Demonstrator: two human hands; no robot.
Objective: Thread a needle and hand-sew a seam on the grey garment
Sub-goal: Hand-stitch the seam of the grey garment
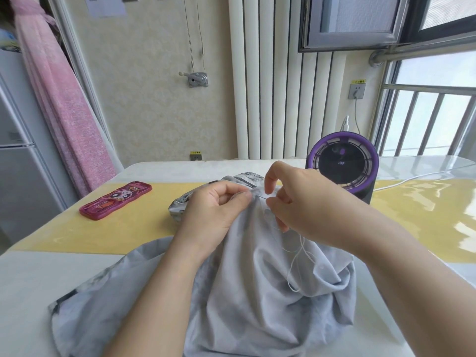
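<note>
Grey garment (257,305) lies nearest you, heaped on the table (38,279) and drawn up into a peak between your hands.

Left hand (213,210): fingers curled, thumb and forefinger pinching a fold of the cloth at the top of the peak.
Right hand (296,202): thumb and forefinger closed on the near end of the needle (260,196); the other fingers hang loosely curled beneath.

Needle position: in the gap between the two hands, right at the pinched fold. Long axis runs roughly side to side, dipping slightly toward your right hand. The point appears to face your left thumb and the fold, though the needle is so thin in this view that I cannot say which end is which, nor whether it has entered the cloth.

White thread (298,256) drops from the right hand in loose loops over the garment.

Risks, as judged:
- Left thumb sits directly in the needle's line; a hard push could prick it.
- Slack loops could snag or knot when pulled through.
- If the left pinch loosens, the fold shifts and the seam wanders.
- Too sharp a tug may unthread the eye.
</note>
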